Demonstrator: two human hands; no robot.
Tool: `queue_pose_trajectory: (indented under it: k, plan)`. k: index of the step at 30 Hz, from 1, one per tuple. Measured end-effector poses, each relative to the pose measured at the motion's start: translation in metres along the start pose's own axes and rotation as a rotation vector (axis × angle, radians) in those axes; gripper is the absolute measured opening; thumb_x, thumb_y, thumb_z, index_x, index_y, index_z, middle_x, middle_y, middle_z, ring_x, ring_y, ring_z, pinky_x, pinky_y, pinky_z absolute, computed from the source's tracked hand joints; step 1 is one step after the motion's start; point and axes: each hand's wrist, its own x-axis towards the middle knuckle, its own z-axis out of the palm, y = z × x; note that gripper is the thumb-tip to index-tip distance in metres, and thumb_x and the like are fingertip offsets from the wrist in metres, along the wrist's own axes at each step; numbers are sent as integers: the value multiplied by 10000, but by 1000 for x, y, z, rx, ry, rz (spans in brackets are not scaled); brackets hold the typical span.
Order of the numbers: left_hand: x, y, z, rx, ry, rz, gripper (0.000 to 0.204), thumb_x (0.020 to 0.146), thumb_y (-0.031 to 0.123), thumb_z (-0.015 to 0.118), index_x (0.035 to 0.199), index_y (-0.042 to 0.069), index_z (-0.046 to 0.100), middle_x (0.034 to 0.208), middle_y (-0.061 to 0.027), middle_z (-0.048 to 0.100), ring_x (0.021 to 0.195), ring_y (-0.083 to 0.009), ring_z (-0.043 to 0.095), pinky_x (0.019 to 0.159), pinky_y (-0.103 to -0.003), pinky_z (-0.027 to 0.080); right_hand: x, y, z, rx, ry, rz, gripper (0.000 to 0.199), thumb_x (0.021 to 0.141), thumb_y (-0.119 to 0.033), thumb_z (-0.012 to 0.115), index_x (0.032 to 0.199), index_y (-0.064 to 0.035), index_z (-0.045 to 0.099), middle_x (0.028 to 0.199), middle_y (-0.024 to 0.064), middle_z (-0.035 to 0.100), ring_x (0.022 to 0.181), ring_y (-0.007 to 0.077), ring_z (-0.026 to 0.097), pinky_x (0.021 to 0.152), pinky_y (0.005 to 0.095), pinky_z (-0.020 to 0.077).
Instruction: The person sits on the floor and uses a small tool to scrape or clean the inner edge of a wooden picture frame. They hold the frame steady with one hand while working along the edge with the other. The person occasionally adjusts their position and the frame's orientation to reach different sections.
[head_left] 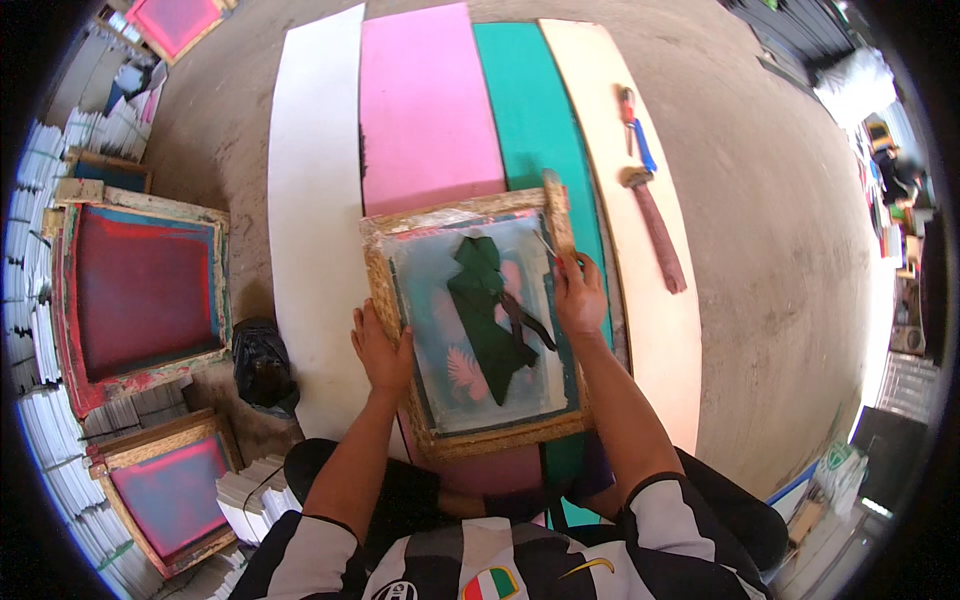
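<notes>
While my left hand (pixel 382 350) is resting open on one side of a wood-framed printing screen (pixel 505 434), its fingers spreading apart and its thumb lying across the left rail, my right hand (pixel 580 295) is bending its fingers at the opposite rail. A slim, pale-shafted tool (pixel 545 243) is showing just beside those right fingertips; I cannot tell how tightly they are closing, or whether they are gripping it or the wood. Near them, a wooden strip (pixel 557 212) is running along the upper right side of the frame and jutting past its top corner.

The screen itself is lying flat before me, straddling the pink board (pixel 430 110) and the green board (pixel 525 110) of a striped worktop. On its pale blue mesh, where a pink leaf pattern (pixel 466 372) is showing, a dark green scrap (pixel 483 310) is stretching lengthwise, and a dark, fork-shaped hand tool (pixel 530 328) is lying partly over it.

To the right, a hammer (pixel 660 240), a red-handled screwdriver (pixel 627 105) and a blue-handled tool (pixel 643 147) are lying on the cream board (pixel 600 120). To the left, a black plastic bag (pixel 263 370) is sitting just beside the white board (pixel 320 150), and a larger red-meshed screen (pixel 145 290) is standing near bundled paper stacks (pixel 42 362).
</notes>
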Motion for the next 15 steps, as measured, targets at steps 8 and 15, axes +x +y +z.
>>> queue_pose_trajectory:
  k: [8, 15]
  plan:
    - [1, -12, 4, 12, 58, 39, 848, 894, 270, 754, 1573, -8, 327, 1581, -227, 409, 1515, -420, 297, 1227, -552, 231, -34, -6, -16, 60, -61, 139, 281, 939, -203, 688, 1209, -129, 661, 1168, 164, 664, 1016, 373, 683, 798, 487, 588]
    - [-64, -22, -3, 6, 154, 154, 583, 835, 330, 807, 1284, 17, 606, 1163, -206, 655, 1088, -412, 622, 929, -514, 505, -111, -4, -59, 18, -168, 261, 327, 926, -170, 693, 1250, -147, 661, 1239, 178, 650, 1099, 390, 657, 876, 499, 568]
